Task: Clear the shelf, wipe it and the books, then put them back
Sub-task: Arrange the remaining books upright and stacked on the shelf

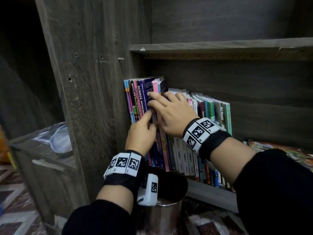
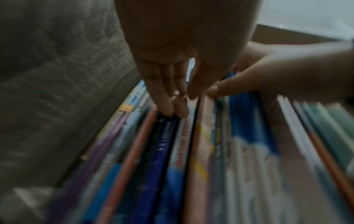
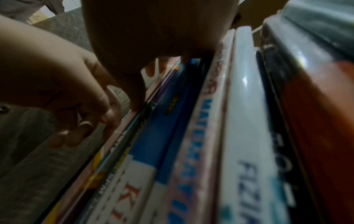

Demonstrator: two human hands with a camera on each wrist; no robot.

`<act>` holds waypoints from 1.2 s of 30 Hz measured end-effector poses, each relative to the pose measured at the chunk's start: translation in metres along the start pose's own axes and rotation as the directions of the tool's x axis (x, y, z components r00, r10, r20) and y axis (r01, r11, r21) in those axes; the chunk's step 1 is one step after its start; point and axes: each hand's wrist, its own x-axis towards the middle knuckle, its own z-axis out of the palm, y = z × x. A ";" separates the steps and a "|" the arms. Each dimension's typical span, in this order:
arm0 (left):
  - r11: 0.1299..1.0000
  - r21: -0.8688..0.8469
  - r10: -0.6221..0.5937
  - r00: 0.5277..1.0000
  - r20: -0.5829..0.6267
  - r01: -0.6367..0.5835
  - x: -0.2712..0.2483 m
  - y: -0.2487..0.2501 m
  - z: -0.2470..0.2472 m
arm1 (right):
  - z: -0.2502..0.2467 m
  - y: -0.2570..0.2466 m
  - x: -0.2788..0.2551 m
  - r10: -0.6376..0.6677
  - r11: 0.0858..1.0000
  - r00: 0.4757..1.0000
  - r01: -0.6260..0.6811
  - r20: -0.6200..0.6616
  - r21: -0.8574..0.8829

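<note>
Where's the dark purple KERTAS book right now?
In the head view the purple KERTAS book stands upright near the left end of the row, beside the black SCIENCE book, under the right hand.

Dim indoor light, wrist views dark and motion-blurred, book spines [image 3: 247,106] faintly glaring, perhaps overhead light.

Dark wooden shelf [image 1: 211,192] carries row of books [image 1: 179,155], spines outward, apparently leaning left toward side panel [image 1: 94,99].
</note>
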 end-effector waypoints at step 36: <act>0.988 0.147 0.048 0.998 0.042 -0.053 0.004 0.007 0.004 | -0.003 0.006 -0.004 -0.001 1.000 1.000 0.001 0.022 0.015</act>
